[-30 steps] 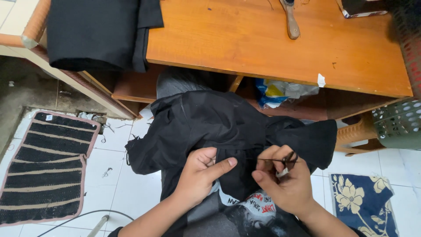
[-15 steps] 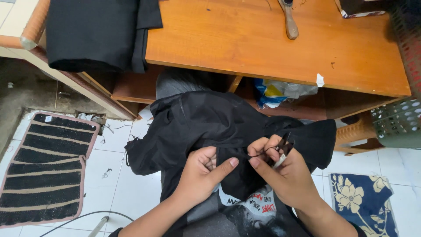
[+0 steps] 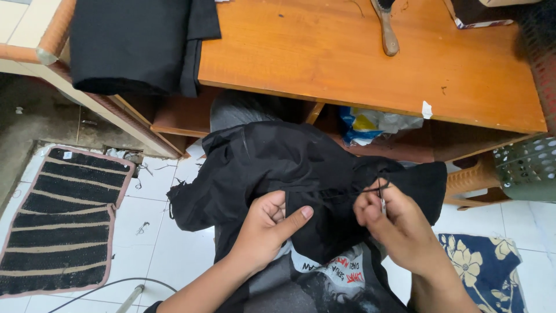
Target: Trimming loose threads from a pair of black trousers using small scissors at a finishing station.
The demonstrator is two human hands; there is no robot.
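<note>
- Head view, looking down on my lap: black garment (image 3: 278, 174) bunched across my knees, just below the edge of the wooden table (image 3: 359, 64).
- My left hand (image 3: 266, 229) pinches a fold of the cloth, thumb stretched toward my right hand, fingers curled underneath.
- My right hand (image 3: 397, 223) is closed narrowly on a small metal tool (image 3: 383, 204), its tip at the seam just above my knuckles; whether it is a needle or snips I cannot tell.
- Thin black thread (image 3: 370, 186) loops beside the tool tip.
- Risk, as I judge it: the tip may catch the fabric itself, or prick my left thumb, because black thread on black cloth is hard to see.
- Left of my grip: striped mat (image 3: 55, 220) on the tiled floor.
</note>
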